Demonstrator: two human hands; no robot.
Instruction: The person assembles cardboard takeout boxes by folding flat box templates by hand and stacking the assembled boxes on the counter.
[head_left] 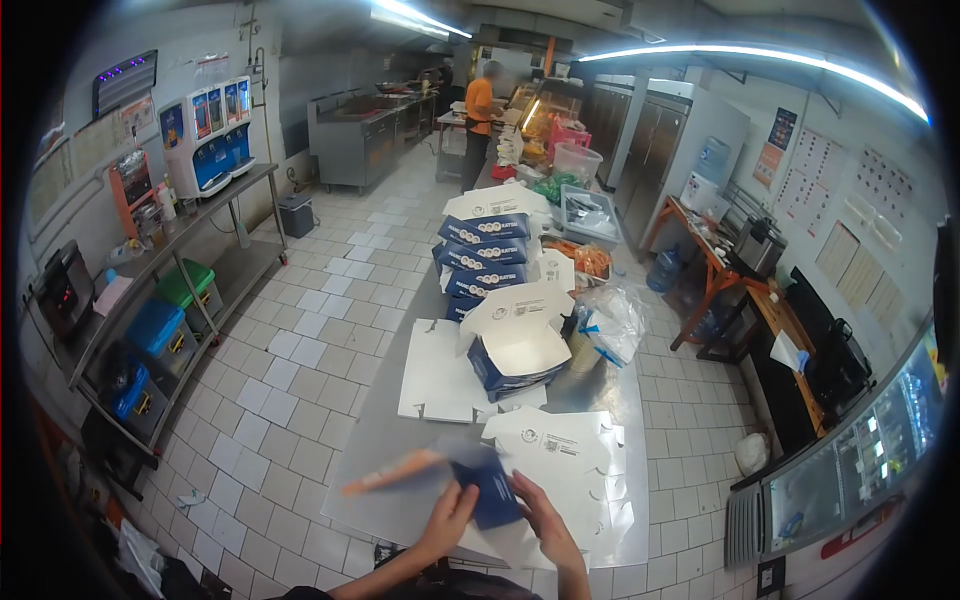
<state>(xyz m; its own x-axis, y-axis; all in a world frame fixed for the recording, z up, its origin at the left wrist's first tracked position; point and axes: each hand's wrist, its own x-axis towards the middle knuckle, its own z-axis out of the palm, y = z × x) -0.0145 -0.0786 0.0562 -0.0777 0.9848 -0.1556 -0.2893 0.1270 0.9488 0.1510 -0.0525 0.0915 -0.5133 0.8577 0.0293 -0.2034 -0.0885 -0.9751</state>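
A partly folded navy cardboard food box (488, 492) is between my hands above the near end of the steel table; its left part is smeared by motion. My left hand (448, 520) is closed on the near left edge of the box, thumb on the blue panel. My right hand (543, 520) grips its right side, fingers along the edge. Flat white box blanks (572, 450) lie just beyond and to the right. Farther on stands an open folded box (520, 358), with more flat blanks (435, 372) at its left.
Stacked navy boxes (487, 252) stand farther along the table (375, 470). A plastic bag (612, 318) and a plastic tub (590, 215) sit near its right side. A person in an orange shirt (480, 105) stands at the far end. A glass-fronted fridge (840, 490) is at right.
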